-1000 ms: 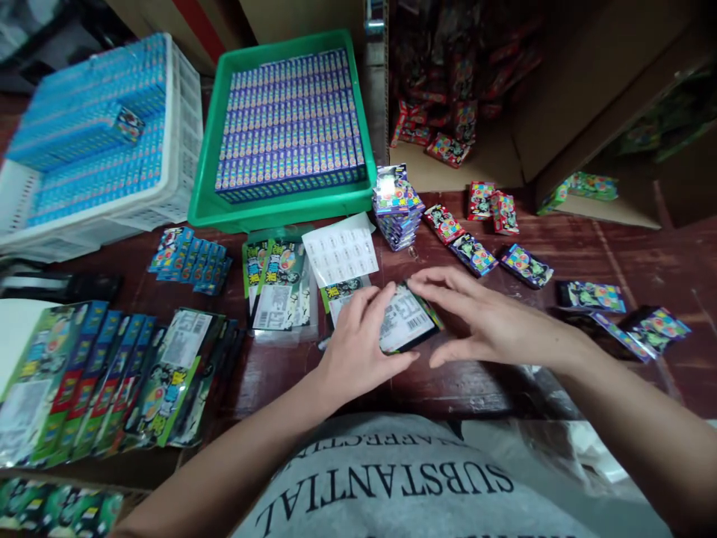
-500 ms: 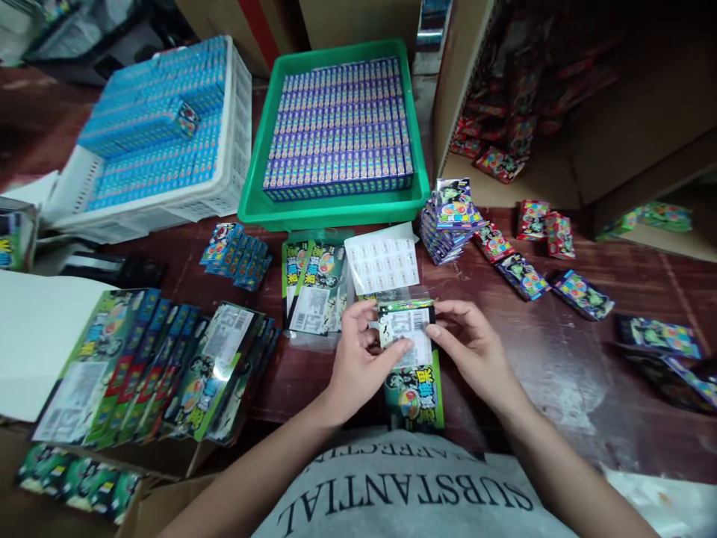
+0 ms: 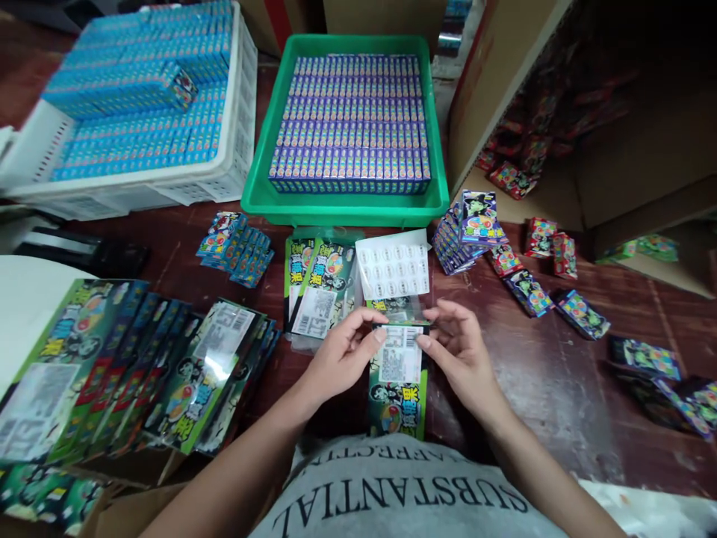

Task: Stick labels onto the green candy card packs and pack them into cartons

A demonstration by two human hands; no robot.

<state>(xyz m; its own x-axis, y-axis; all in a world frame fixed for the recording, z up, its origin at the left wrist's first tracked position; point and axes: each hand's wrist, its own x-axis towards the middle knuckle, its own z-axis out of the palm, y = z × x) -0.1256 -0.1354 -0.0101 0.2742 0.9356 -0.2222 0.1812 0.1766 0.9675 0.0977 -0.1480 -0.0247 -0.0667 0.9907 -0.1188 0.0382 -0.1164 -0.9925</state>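
Both hands hold a green and black packet (image 3: 399,381) with a white barcode label, upright over the dark wooden table near my body. My left hand (image 3: 341,356) pinches its upper left edge, fingers closed on it. My right hand (image 3: 456,351) pinches the upper right edge the same way. Just beyond the packet lies a white sheet of round stickers (image 3: 393,265). To its left rest two more green packets (image 3: 317,288) in a clear sleeve.
A green tray (image 3: 346,208) of purple boxes stands at the back centre, a white crate (image 3: 224,175) of blue boxes at back left. Finished green packs (image 3: 140,366) fan out on the left. Small blue boxes (image 3: 235,239), purple boxes (image 3: 467,228) and loose ones (image 3: 579,314) lie scattered right. A cardboard box (image 3: 493,82) stands at right.
The packet went from lying flat under both hands to being held upright by its top corners. The view has swung slightly left and down.
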